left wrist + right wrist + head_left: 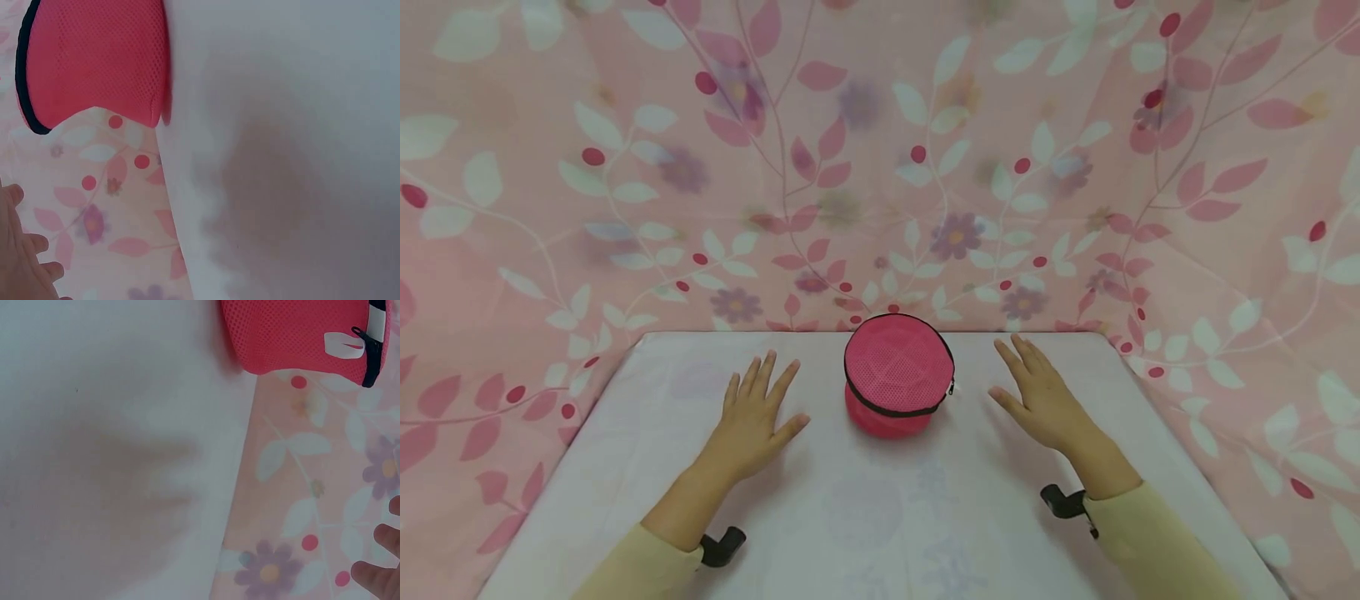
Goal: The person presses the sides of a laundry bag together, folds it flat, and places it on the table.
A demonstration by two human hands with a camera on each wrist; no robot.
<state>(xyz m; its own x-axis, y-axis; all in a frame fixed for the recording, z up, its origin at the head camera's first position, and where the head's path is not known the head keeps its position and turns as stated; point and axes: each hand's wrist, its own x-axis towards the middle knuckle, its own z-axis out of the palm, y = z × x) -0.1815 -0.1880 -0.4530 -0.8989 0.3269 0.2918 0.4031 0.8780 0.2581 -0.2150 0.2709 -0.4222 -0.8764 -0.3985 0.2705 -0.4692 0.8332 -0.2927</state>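
Observation:
A round pink mesh bag point(898, 367) with black trim stands on the white table near its back edge. Its zipper pull hangs on the right side, beside a small white tag point(342, 345) in the right wrist view. To the left of the bag my left hand point(752, 421) hovers with fingers spread, touching nothing. My right hand point(1037, 398) is held over the table on the other side, fingers extended and apart from the bag. Only fingertips of each hand show in the wrist views. What the bag contains, if anything, cannot be seen.
The table point(865, 517) has a white cloth with faint prints. Behind it and along both sides hangs a pink curtain point(880, 167) with leaves and flowers. A black strap mount point(724, 547) sits on the left wrist, and a similar mount point(1063, 502) on the right.

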